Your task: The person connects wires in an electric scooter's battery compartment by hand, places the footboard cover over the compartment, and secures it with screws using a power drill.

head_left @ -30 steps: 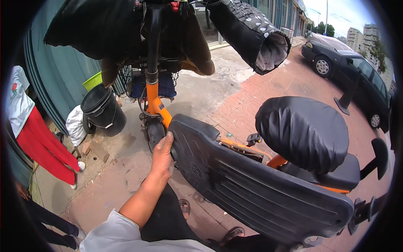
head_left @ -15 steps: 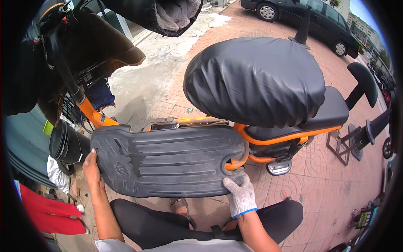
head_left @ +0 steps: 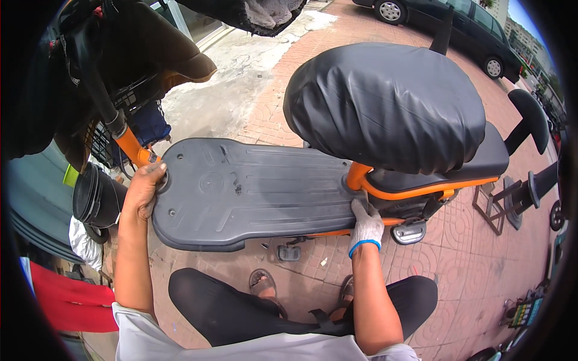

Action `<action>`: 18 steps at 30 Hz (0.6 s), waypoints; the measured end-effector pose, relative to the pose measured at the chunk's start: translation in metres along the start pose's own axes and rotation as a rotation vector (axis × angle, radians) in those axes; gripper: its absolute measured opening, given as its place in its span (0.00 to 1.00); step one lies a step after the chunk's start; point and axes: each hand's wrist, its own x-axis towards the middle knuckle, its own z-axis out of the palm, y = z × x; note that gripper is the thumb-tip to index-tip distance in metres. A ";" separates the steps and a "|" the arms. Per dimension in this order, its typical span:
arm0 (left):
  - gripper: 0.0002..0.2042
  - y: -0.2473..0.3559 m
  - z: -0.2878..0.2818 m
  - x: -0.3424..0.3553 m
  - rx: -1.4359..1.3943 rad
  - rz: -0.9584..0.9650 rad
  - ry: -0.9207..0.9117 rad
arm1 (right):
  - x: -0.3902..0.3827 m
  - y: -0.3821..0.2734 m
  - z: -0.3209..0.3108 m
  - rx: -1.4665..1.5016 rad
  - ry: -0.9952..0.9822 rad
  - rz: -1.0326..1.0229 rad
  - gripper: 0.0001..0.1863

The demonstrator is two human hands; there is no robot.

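A long black ribbed footboard (head_left: 271,186) lies nearly level over the orange frame of an electric bike, between its front tube and seat. My bare left hand (head_left: 144,188) is closed round the footboard's left end. A white knit glove with a blue cuff covers my right hand (head_left: 366,224), which grips the footboard's near right corner beside the seat tube. The fingers under the footboard are hidden. Small round holes or screws show in its top. The seat (head_left: 385,102) has a loose black cover. A grey foot pedal (head_left: 289,253) shows below the footboard's near edge.
A black bucket (head_left: 96,198) stands left of the front tube, near a person's red trouser leg (head_left: 69,301). Behind the seat stands a metal stand (head_left: 490,207) with dark cone-shaped posts. A dark car (head_left: 448,27) is parked at the far right.
The footboard has moved away from me and turned from a tilt towards me to nearly level over the frame. Both hands have moved forward with it, still gripping.
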 end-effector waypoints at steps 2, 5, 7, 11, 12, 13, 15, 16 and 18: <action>0.10 -0.018 0.005 0.020 0.017 0.010 -0.009 | 0.000 0.003 0.000 -0.044 -0.002 -0.055 0.28; 0.14 -0.053 -0.008 0.038 -0.067 -0.034 -0.038 | -0.002 0.004 0.000 -0.134 0.000 -0.133 0.27; 0.21 -0.070 -0.005 0.043 -0.049 -0.005 0.013 | 0.001 0.005 -0.003 -0.160 -0.042 -0.157 0.32; 0.27 -0.065 -0.006 0.045 0.137 -0.010 0.021 | 0.005 0.007 -0.006 -0.217 0.003 -0.176 0.31; 0.28 -0.071 -0.008 0.048 0.194 0.012 0.057 | 0.003 0.005 -0.007 -0.251 0.009 -0.170 0.31; 0.28 -0.071 0.002 0.049 0.250 0.035 0.084 | 0.005 0.004 -0.011 -0.247 0.023 -0.153 0.30; 0.28 -0.080 -0.003 0.051 0.223 0.037 0.135 | 0.002 0.008 -0.005 -0.173 0.016 -0.166 0.30; 0.28 -0.082 0.001 0.050 0.408 0.161 0.161 | 0.002 0.008 -0.005 -0.197 0.028 -0.174 0.30; 0.23 -0.075 0.029 0.035 0.835 0.386 0.417 | -0.003 0.007 -0.005 -0.348 0.082 -0.318 0.30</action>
